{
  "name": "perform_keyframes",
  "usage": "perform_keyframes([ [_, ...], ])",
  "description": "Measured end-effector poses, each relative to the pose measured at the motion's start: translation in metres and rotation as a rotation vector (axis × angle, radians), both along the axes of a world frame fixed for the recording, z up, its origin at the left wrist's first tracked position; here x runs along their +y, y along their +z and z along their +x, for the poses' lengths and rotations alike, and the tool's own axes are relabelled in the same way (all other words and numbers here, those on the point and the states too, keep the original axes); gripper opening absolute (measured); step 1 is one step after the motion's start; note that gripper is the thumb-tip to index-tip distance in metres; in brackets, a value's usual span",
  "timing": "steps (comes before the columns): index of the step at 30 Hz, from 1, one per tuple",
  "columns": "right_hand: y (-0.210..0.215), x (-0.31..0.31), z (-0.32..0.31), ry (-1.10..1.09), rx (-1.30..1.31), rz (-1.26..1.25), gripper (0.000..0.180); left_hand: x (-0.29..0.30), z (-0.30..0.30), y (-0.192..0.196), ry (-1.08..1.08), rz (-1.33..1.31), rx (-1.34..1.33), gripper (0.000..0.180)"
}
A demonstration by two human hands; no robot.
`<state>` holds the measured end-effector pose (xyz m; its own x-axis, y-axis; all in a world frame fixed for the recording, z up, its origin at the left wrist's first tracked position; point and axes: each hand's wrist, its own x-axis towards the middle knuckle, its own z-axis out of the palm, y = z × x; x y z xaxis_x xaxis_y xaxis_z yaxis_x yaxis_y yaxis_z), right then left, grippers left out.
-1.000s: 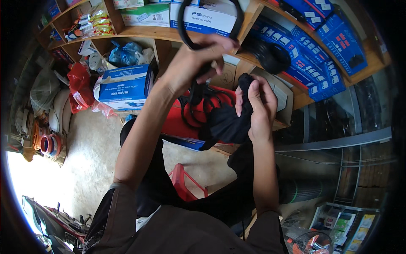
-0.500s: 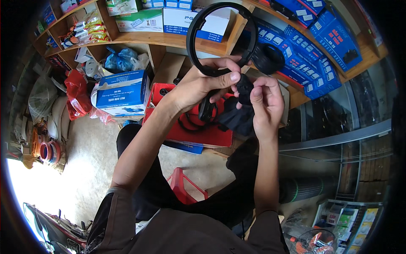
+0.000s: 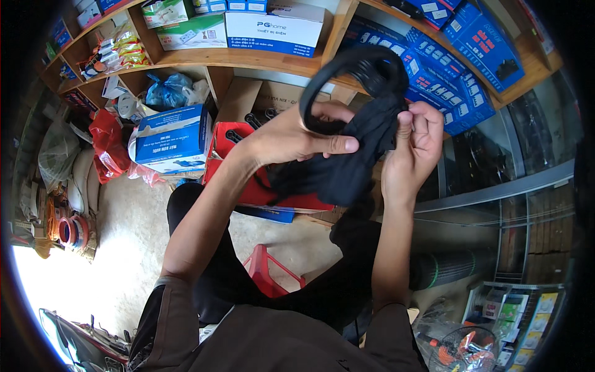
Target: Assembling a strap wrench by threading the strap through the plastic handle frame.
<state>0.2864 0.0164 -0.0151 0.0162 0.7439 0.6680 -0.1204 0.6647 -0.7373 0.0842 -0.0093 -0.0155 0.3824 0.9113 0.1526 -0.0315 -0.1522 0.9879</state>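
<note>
A black ring point(image 3: 315, 93) with soft black cloth point(image 3: 347, 167) hanging from it is up in front of me, smeared by motion. My left hand point(image 3: 307, 133) is closed round the ring's lower side, with its thumb laid over the cloth. At the cloth's right edge, my right hand point(image 3: 415, 133) pinches the fabric between thumb and fingers. What exactly this article is, I cannot make out. Below and behind it stands an open red box point(image 3: 214, 177), partly covered by the cloth and my left hand. Black-handled things point(image 3: 234, 134) stick out of the box.
Wooden shelves point(image 3: 198, 59) with blue and white cartons curve along the far side. A blue and white box point(image 3: 173, 133) and a red plastic bag point(image 3: 110, 146) are at the left. A red stool point(image 3: 263, 270) shows between my legs. A glass case point(image 3: 496, 180) stands at the right.
The ring has tilted and come lower, and the cloth has spread out below it. My right hand has moved right and slightly up, and my left hand slightly lower.
</note>
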Motion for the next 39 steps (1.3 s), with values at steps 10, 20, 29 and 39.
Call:
perform_keyframes([
  [10,0.014,-0.009,0.017,-0.230,0.142,-0.136,0.012,0.001,-0.012,0.008,0.203,0.111,0.043,0.039],
  [20,0.034,-0.015,0.007,-0.263,0.006,0.038,0.020,0.017,-0.005,-0.004,0.518,0.347,0.094,0.026],
  [29,0.078,-0.011,-0.007,0.211,0.383,-0.243,0.038,-0.004,0.018,0.004,0.376,0.467,-0.222,0.047],
  [39,0.061,-0.015,0.009,-0.046,0.084,-0.010,0.054,-0.003,0.009,0.016,0.345,-0.050,-0.332,0.020],
])
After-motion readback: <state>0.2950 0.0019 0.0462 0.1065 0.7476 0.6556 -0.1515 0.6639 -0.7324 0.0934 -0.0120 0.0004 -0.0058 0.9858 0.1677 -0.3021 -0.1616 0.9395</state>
